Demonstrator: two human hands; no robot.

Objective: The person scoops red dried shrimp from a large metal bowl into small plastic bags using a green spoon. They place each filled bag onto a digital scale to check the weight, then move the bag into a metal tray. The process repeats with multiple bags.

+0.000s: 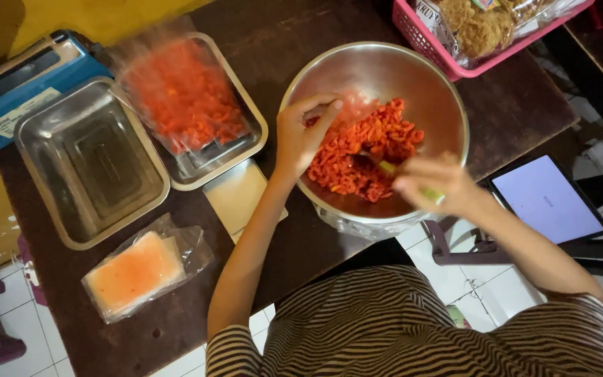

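A round steel bowl [433, 91] stands on the dark worktop [259, 42], right of the middle and close to its near edge, with a heap of small red-orange snack pieces [364, 157] lying in its bottom. The left hand [303, 134] grips the bowl's left rim, thumb over the edge on the inside and fingers curled on the outside. The right hand [433, 183] is blurred over the bowl's near right rim; it is closed around a pale green handle [406, 180] whose far end goes down into the red pieces, though what tool it belongs to cannot be made out. Left of the bowl sits a rectangular steel tray [246, 143] holding a clear bag of the same red pieces [184, 94]. Further left, touching it, is a second steel tray [92, 164] with nothing but its own sheen inside. Near that, toward the front left of the worktop, lies a stack of flat clear bags with an orange tint [137, 271]. A pale flat sheet [235, 195] peeks out from under the first tray. At the far left is a blue sealing machine [15, 91]. At the far right a pink basket [441, 52] holds bagged brown crackers. Off the worktop, to the right, a tablet [549, 199] with a pale lit screen rests lower down. The person wears a striped top [413, 328].
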